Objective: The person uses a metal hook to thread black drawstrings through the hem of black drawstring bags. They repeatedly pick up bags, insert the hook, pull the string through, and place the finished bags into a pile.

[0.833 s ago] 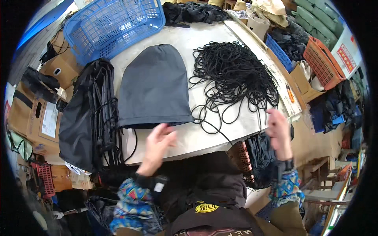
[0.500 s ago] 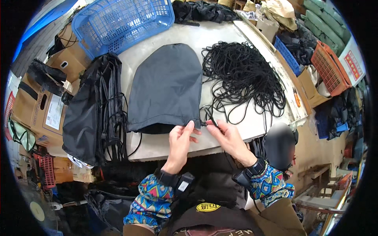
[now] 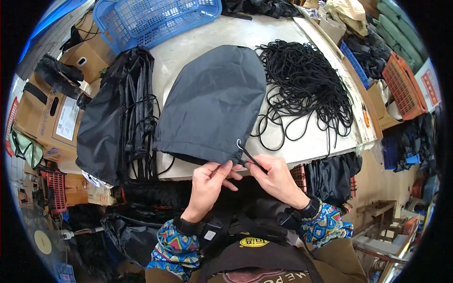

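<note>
A dark grey drawstring bag lies flat on the table, with its hemmed mouth toward me. My left hand pinches the near right corner of that hem between thumb and fingers. Close beside it, my right hand is closed on a thin hook tool with a dark shaft. Its pale curved tip rests over or just above the bag's corner. The fingers partly hide the cord end at the corner. A tangled pile of black cord sits to the right of the bag.
Several black drawstring bags are stacked at the table's left edge, cords hanging. A blue plastic basket stands at the back left. Cardboard boxes are left of the table. An orange-handled tool lies by the right edge.
The bag's near right corner has been drawn toward me, and the bag now lies tilted. The hook tip now shows plainly over the corner. Both hands have come slightly lower in view.
</note>
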A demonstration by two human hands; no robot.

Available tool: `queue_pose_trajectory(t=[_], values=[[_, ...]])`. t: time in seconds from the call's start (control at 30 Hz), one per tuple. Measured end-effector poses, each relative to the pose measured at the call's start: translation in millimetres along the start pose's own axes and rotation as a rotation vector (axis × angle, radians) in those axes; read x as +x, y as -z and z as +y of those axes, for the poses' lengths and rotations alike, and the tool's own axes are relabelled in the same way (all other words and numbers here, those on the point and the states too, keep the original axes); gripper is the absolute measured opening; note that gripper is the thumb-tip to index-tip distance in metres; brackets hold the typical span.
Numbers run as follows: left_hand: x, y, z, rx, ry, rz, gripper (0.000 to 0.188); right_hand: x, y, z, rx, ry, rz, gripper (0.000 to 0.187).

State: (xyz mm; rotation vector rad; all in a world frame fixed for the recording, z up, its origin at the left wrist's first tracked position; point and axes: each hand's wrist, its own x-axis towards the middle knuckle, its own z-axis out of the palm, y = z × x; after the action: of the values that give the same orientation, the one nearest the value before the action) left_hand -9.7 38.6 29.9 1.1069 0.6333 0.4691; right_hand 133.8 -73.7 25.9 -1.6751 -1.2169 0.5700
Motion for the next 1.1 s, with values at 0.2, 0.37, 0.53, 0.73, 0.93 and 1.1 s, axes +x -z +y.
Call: queue_pose_trajectory(t=[0.2,0.37,0.53,0.73,0.93,1.1], values=[[8,-5,-3,-0.258,0.115,0.021,0.017,-18,14,-28,-0.134,-0.072,0.131,0.015],[12,-14,-3,-0.389,0.156,0.026,0.015,-33,12,-19,-0.217,0.032,0.033,0.011],[11,-15,-4,-0.342,0.130,0.018,0.015,-32,10,-15,-0.243,-0.003,-0.024,0.011],[4,-18,-2,-0.150,0.024,0.029,0.014,-29,6,-18,-0.303,0.067,-0.030,0.014],[0,-7,-8,-0.019,-0.083,0.116,0.013,-20,-1,-19,-0.307,0.146,-0.051,0.018],[11,32,19,-0.186,-0.220,0.308,0.012,-37,72,-1,-0.347,0.132,-0.131,0.018]])
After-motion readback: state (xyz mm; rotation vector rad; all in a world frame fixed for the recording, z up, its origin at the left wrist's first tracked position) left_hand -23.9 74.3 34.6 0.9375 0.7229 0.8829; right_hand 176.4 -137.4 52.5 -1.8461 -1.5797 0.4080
